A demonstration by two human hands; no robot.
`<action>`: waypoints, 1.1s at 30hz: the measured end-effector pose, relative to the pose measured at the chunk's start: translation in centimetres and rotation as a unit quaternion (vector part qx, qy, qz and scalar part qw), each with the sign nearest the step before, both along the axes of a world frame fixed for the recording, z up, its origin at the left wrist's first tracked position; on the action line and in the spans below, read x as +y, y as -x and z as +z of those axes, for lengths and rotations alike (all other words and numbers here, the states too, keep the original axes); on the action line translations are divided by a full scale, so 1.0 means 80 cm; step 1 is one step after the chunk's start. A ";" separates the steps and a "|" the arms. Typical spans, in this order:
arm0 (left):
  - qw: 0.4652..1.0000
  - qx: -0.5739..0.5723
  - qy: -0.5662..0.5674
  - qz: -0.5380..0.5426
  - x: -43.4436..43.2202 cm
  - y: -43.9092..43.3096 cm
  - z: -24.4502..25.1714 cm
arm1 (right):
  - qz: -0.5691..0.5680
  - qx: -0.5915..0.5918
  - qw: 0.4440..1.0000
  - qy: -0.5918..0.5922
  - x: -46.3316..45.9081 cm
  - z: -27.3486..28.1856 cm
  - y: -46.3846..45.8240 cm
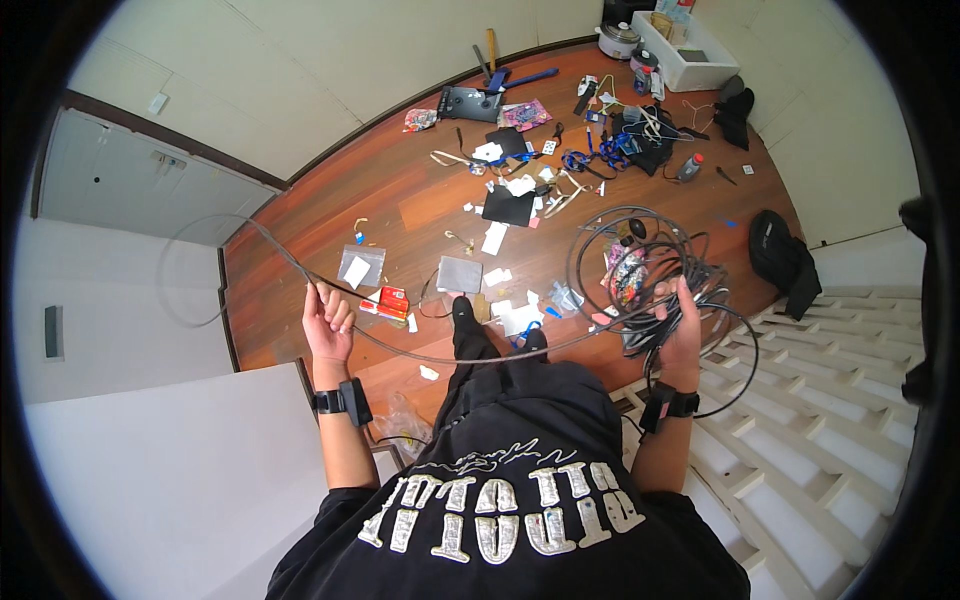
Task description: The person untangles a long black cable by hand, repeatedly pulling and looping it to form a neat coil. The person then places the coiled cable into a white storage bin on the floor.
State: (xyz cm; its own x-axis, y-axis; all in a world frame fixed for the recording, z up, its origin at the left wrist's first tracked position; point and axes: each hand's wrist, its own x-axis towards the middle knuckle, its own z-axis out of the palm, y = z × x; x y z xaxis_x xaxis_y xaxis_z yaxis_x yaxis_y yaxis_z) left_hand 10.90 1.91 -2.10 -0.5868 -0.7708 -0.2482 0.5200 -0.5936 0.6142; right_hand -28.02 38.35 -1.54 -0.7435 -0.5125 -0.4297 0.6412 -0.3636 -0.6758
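A long black cable (pixel 480 361) hangs in a shallow curve between my two hands. My left hand (pixel 328 319) grips it at the left, and past the fingers a loose loop swings out over the white wall. On the right, my right hand (pixel 677 322) is closed around a thick, tangled bundle of cable coils (pixel 667 259). One strand loops down from that bundle beside my right forearm. Both wrists wear black strapped devices. Behind the coils a colourful packet (pixel 626 274) shows in part.
Scattered over the wooden floor (pixel 420 202) are papers, black pouches, a grey notebook (pixel 460 275), a red box (pixel 385 303) and blue cords (pixel 592 159). A white foam box (pixel 686 67) and a rice cooker (pixel 619 39) stand at the back right. White latticework (pixel 810 390) rises on my right.
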 end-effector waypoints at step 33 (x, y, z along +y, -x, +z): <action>0.826 0.502 -0.257 0.026 0.064 0.111 0.104 | 0.156 0.100 0.974 -0.132 -0.085 0.014 -0.053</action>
State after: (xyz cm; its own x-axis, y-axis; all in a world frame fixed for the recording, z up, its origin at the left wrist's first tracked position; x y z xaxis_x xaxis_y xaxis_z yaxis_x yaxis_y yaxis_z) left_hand 2.03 7.01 6.23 -0.6648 -0.7459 0.0403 0.6474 -0.6023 -0.4670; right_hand -23.77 31.56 -0.45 -0.6517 -0.6175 -0.4404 0.5388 0.0318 -0.8418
